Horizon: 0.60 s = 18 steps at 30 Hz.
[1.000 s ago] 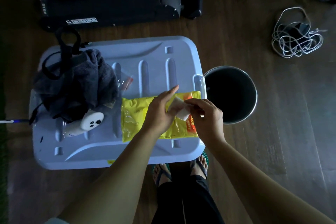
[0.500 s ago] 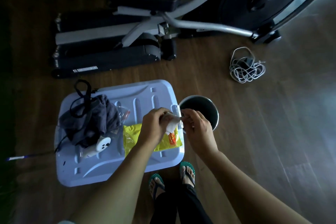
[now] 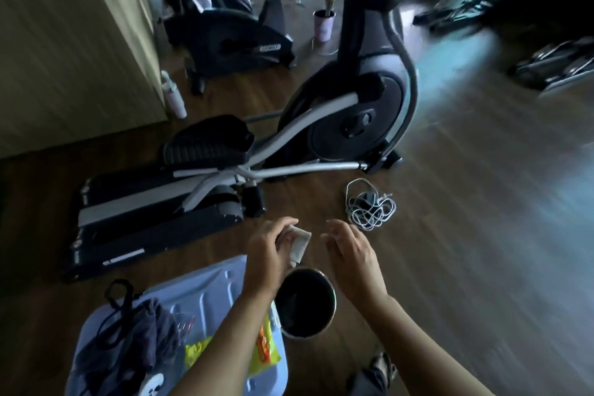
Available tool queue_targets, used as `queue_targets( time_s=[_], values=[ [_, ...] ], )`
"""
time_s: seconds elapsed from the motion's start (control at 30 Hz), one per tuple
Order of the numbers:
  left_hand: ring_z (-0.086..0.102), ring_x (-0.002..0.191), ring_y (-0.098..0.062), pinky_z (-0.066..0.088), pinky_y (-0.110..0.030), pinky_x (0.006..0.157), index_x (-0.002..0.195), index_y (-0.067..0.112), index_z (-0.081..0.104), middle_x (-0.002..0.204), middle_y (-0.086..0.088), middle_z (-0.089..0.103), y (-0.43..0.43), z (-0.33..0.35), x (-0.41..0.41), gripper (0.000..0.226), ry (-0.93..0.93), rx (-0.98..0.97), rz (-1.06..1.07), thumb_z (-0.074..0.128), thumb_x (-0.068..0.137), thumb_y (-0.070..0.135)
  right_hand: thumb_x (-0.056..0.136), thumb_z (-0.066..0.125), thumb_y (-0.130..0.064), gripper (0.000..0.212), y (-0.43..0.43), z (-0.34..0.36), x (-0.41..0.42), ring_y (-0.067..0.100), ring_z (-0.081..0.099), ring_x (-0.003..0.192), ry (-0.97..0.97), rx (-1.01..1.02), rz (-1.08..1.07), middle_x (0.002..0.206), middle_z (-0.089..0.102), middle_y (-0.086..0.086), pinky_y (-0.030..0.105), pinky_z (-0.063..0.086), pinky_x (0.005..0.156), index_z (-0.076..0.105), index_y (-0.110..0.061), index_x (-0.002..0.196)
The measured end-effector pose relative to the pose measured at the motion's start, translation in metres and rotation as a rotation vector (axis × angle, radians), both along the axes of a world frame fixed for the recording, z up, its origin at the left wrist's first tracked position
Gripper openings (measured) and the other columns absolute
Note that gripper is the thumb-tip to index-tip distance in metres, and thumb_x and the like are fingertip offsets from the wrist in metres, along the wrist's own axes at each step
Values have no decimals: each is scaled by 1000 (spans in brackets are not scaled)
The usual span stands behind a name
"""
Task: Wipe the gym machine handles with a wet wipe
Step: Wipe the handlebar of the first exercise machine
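My left hand [image 3: 268, 247] grips a folded white wet wipe [image 3: 299, 243] in front of me, above the round metal bin [image 3: 305, 302]. My right hand [image 3: 350, 254] hovers a little to the right of the wipe with loosely curled fingers and holds nothing. The yellow wet wipe pack [image 3: 263, 354] lies on the pale blue plastic lid [image 3: 212, 283] under my left forearm. An elliptical machine [image 3: 347, 106] stands ahead on the wooden floor; its column rises out of the top of the frame and its handles are not in view.
A dark cloth with a black strap [image 3: 128, 331] and a white device [image 3: 151, 387] lie on the lid. A coiled white cable [image 3: 369, 206] sits on the floor to the right. Another machine [image 3: 225, 32], a bottle [image 3: 173, 96] by the wall and a cup [image 3: 324, 24] stand farther back.
The view has swung up from the lid to the elliptical. My left hand lifted the wipe off the pack, and my right hand let go of it and drew apart to the right.
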<state>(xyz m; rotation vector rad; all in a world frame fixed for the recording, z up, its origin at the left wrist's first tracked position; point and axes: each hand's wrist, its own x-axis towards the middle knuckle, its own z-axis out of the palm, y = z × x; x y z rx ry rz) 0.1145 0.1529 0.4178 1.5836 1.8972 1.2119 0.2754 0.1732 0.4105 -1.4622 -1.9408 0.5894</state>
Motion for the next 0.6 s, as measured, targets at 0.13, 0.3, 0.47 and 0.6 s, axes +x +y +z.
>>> queue_targets(
  time_s=[0.13, 0.3, 0.47, 0.6],
  values=[
    [61, 84, -5, 39, -4, 75, 99, 22, 70, 94, 5, 67, 65, 19, 43, 26, 15, 37, 59, 66, 82, 3, 93, 57, -30, 24, 65, 25, 45, 26, 62, 96, 20, 25, -29, 107, 64, 3, 38, 51, 80, 60, -18, 114],
    [61, 89, -8, 43, -10, 80, 100, 18, 70, 97, 0, 70, 147, 51, 103, 18, 33, 142, 58, 65, 86, 8, 92, 58, -28, 23, 152, 56, 108, 29, 58, 101, -67, 73, -11, 107, 64, 7, 37, 47, 77, 60, -15, 111],
    [63, 88, -12, 49, -24, 77, 101, 15, 69, 96, -3, 70, 228, 93, 150, 14, 0, 229, 89, 64, 88, 13, 94, 56, -33, 33, 239, 98, 156, 27, 57, 107, -190, 160, 16, 115, 63, 5, 38, 50, 82, 58, -16, 122],
    [59, 86, -7, 38, -3, 73, 99, 16, 69, 95, -1, 68, 290, 135, 155, 12, 20, 344, 124, 63, 89, 18, 94, 55, -35, 32, 310, 143, 163, 29, 58, 107, -180, 266, 13, 113, 64, 7, 37, 48, 80, 60, -15, 119]
  ],
)
